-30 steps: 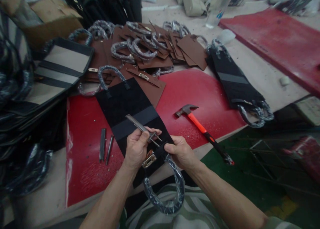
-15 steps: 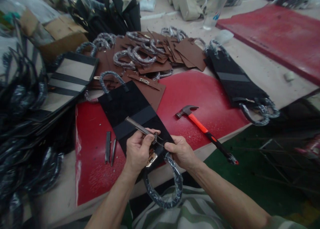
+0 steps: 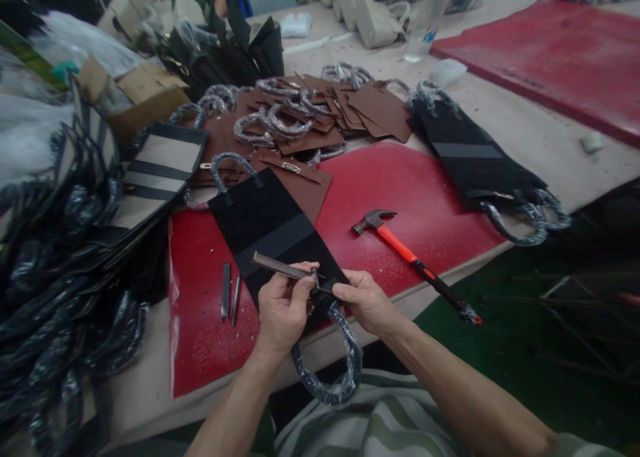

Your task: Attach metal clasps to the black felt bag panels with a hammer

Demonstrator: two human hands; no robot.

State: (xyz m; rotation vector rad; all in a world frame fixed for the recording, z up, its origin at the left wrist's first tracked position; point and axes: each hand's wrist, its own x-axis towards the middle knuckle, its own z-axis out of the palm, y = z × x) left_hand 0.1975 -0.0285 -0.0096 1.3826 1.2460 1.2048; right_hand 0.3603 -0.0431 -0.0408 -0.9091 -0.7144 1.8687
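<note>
My left hand [image 3: 285, 307] is closed around a flat metal bar [image 3: 275, 265], which slants over the lower part of a black bag panel [image 3: 263, 210]. A small metal piece stands by the bar's near end, at my thumb; its kind is unclear. With thumb and fingers, my right hand [image 3: 367, 300] pinches the panel's right edge near the handle [image 3: 354, 357], which is wrapped in clear plastic and hangs over the table edge. The panel's other wrapped handle [image 3: 223, 164] points away from me. My left hand mostly covers the gold-coloured fitting on the panel.
Right of the panel, a claw hammer [image 3: 393, 240] lies on the red board [image 3: 200, 350], its grip past the edge. Two short metal rods [image 3: 226, 290] lie left. Brown bag panels [image 3: 310, 130] are piled behind, black bag pieces [image 3: 470, 150] to the right, more black pieces [image 3: 65, 277] heaped left.
The bar has turned flatter, and my left hand now hides most of the gold-coloured fitting. My right hand keeps its pinch on the panel. The camera view has shifted slightly.
</note>
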